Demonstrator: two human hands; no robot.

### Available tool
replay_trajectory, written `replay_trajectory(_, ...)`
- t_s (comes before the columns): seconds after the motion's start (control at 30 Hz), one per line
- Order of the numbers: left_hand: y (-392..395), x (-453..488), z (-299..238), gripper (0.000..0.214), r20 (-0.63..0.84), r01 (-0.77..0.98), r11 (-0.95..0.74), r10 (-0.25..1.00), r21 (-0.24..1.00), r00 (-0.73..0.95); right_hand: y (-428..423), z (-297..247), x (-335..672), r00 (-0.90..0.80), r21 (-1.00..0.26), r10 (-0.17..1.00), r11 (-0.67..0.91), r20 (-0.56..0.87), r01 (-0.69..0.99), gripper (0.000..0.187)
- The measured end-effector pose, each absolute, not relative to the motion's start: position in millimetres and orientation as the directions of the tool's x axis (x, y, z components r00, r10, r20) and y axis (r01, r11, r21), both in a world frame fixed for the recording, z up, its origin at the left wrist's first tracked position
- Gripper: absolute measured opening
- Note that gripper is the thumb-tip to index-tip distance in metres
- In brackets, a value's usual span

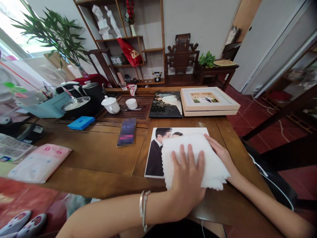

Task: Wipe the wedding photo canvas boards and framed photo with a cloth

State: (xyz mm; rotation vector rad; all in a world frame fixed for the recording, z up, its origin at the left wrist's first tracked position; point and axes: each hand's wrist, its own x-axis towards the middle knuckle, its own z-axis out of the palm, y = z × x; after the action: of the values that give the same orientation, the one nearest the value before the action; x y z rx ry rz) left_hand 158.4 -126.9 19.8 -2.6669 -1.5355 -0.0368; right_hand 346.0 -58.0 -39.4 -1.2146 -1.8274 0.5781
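Note:
A photo panel (pixel 154 162) with a couple in dark and white clothes lies flat on the wooden table. Over its right part is spread a white cloth (pixel 215 165) with scalloped edges. My left hand (pixel 187 172), bracelets on its wrist, lies palm down on the cloth with its fingers spread and stretched. My right hand (pixel 221 155) is at the right edge of the panel, fingers stretched along it. The cloth hides its thumb side and part of the palm.
Behind the panel lie a dark photo panel (pixel 160 110) and a pale framed picture (pixel 210 108). A blurred phone-like object (pixel 126 132), a blue sponge-like block (pixel 81 123), a white lidded cup (pixel 110 105) and a pink-and-white packet (pixel 42 162) are further left on the table (pixel 106 148).

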Motion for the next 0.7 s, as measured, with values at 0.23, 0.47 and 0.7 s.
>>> replay_trajectory(0.23,-64,154,29,0.09,0.057,0.871,-0.489,0.869,-0.041,0.491,-64,-28,335,-0.12,-0.673,0.883,0.428,0.455,0.603,0.047)
replay_trajectory(0.47,-23,130,29,0.082,0.028,0.711,-0.702,0.712,0.037,0.702,-63,-20,331,-0.09,-0.661,0.88,0.414,0.466,0.626,0.039)
replay_trajectory(0.7,-84,119,33,0.085,0.006,0.765,-0.641,0.767,0.061,0.642,-61,-28,333,-0.121,-0.673,0.882,0.43,0.455,0.602,0.044)
